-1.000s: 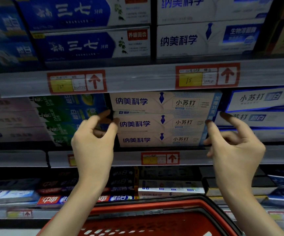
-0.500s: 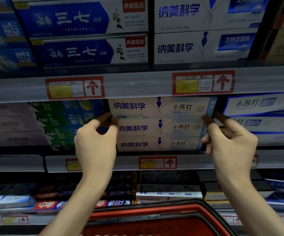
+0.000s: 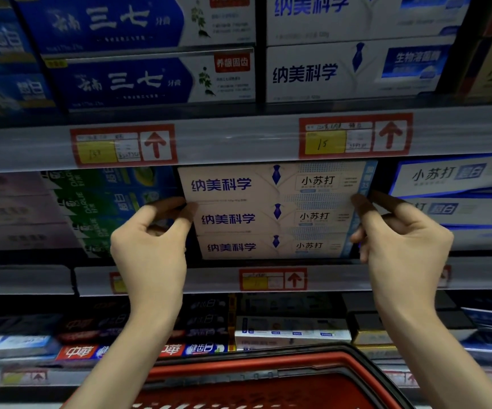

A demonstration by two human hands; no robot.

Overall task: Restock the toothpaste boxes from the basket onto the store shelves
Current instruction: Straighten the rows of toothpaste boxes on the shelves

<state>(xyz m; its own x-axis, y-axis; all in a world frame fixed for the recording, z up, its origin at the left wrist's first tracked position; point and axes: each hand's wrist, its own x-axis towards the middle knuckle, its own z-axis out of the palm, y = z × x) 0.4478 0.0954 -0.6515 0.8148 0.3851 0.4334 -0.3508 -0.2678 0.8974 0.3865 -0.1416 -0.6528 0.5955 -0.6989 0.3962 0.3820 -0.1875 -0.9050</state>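
Three cream toothpaste boxes (image 3: 271, 215) are stacked at the front edge of the shelf (image 3: 203, 279), ends pinched by the left hand (image 3: 150, 249) and right hand (image 3: 402, 249); what remains in the basket (image 3: 238, 366) is hidden.

On the shelf (image 3: 209, 279), stacked toothpaste boxes (image 3: 271, 215) lie between the left hand (image 3: 150, 249) and right hand (image 3: 405, 246).

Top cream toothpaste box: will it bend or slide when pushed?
The top cream cardboard toothpaste box is probably stiff; its edges look straight. Likely light: the left hand and right hand pinch its ends with fingertips. May slide over the cream box beneath.
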